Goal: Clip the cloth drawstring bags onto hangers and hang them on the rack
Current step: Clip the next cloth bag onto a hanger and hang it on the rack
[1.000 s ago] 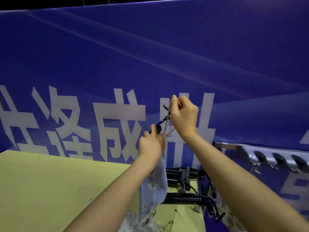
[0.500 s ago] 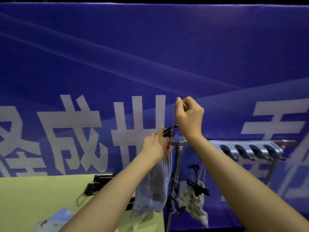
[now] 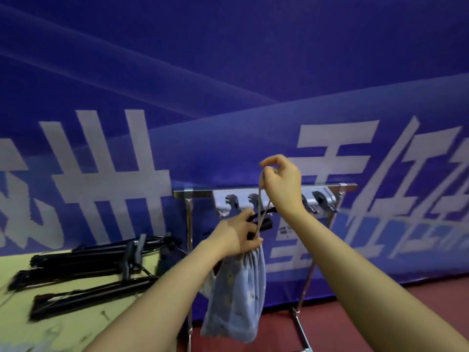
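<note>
A pale blue patterned drawstring bag hangs below my left hand, which grips its gathered neck together with a black clip hanger. My right hand is raised above and pinches the top of the hanger's thin metal hook wire. Both hands are in front of the metal rack, whose silver top bar carries a row of dark hooks.
Several black clip hangers lie on the yellow-green table at the lower left. A blue banner with white characters fills the background. The rack's legs stand on a red floor.
The view has swung right, bringing the rack behind my hands. Both hands with hanger and bag have moved toward the rack; the bag now hangs in front of it.
</note>
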`<state>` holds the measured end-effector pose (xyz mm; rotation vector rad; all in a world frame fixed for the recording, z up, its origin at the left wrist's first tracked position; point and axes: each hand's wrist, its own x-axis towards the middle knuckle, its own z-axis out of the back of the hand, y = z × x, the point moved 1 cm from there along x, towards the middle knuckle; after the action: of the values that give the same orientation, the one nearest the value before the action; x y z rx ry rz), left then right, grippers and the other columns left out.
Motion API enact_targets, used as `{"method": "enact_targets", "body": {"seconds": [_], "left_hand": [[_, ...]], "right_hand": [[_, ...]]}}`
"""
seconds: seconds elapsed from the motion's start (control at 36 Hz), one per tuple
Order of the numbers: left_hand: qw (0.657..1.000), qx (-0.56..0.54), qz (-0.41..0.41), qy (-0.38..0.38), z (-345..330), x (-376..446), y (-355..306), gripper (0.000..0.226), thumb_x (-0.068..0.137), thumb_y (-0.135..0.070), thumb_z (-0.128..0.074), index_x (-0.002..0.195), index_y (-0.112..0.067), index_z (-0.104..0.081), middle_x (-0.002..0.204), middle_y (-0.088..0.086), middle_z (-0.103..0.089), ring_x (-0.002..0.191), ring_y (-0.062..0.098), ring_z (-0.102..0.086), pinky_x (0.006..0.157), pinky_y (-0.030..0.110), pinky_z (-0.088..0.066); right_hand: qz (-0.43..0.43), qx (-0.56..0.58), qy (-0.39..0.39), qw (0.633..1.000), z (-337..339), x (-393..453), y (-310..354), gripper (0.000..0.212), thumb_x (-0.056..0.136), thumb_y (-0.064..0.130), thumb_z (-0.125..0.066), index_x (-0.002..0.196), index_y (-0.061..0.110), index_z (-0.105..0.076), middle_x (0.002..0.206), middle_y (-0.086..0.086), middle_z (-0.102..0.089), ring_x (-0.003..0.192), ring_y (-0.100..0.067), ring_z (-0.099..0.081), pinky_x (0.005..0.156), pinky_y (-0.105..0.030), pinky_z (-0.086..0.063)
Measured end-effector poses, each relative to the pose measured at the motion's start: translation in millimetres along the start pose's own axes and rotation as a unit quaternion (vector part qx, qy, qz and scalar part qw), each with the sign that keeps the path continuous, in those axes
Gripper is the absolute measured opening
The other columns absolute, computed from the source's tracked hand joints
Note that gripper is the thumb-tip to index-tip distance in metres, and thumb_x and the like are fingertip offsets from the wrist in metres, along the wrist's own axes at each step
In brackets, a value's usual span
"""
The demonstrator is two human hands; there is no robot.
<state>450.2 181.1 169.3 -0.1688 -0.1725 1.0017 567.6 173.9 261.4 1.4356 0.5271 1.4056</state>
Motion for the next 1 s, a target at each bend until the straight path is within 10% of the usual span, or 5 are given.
{"method": "enact_targets", "body": {"seconds": [0.19,0.36,0.56,0.69,1.0], "left_hand": [[0.988,-0.108,0.016,0.106,-78,30,-20,0.027,0.097,-0.029,-0.048,0.110,-0.011,-0.065,0.142,-0.002,-0.031,0.107,0.024,-0.055,0.081,0.026,-0.039],[0.970,-0.216,0.088,0.060,-126,44,-33,0.022,0.095,-0.016,-0.053,0.108,-0.008,-0.069,0.145,0.000,-0.033,0.127,0.016,-0.047,0.101,0.020,-0.034],[0.935,-0.308,0.166,-0.061,-124,53,-41,0.017,0.093,-0.012,-0.054,0.092,-0.005,-0.070,0.098,0.007,-0.061,0.092,0.020,-0.059,0.078,0.022,-0.039],[0.933,-0.308,0.168,-0.081,-107,60,-35,0.020,0.095,-0.016,-0.051,0.091,-0.012,-0.070,0.093,0.006,-0.071,0.092,0.023,-0.061,0.083,0.033,-0.047],[0.909,-0.349,0.214,-0.075,-102,56,-9,0.029,0.093,-0.013,-0.050,0.070,-0.024,-0.063,0.081,0.005,-0.071,0.084,0.022,-0.067,0.083,0.036,-0.053]], "right_hand": [[-0.117,0.046,0.193,0.973,32,-7,-73,0.033,0.089,-0.007,-0.035,0.073,0.001,-0.063,0.050,-0.015,-0.060,0.033,-0.018,-0.050,0.038,-0.022,-0.044],[-0.212,0.134,0.177,0.952,57,-6,-120,0.036,0.086,-0.010,-0.033,0.067,-0.001,-0.062,0.055,-0.012,-0.064,0.042,-0.020,-0.059,0.046,-0.026,-0.052],[-0.200,0.109,0.172,0.958,61,-7,-154,0.035,0.087,-0.015,-0.035,0.083,0.002,-0.066,0.078,-0.017,-0.068,0.064,-0.019,-0.067,0.061,-0.027,-0.056],[-0.050,-0.153,0.197,0.967,57,-4,-171,0.022,0.090,-0.001,-0.052,0.104,0.004,-0.068,0.096,-0.011,-0.072,0.090,-0.021,-0.067,0.083,-0.033,-0.053],[-0.089,-0.168,0.235,0.953,27,-2,-183,0.027,0.092,0.016,-0.052,0.067,0.011,-0.044,0.073,-0.009,-0.052,0.068,-0.022,-0.047,0.062,-0.036,-0.038]]}}
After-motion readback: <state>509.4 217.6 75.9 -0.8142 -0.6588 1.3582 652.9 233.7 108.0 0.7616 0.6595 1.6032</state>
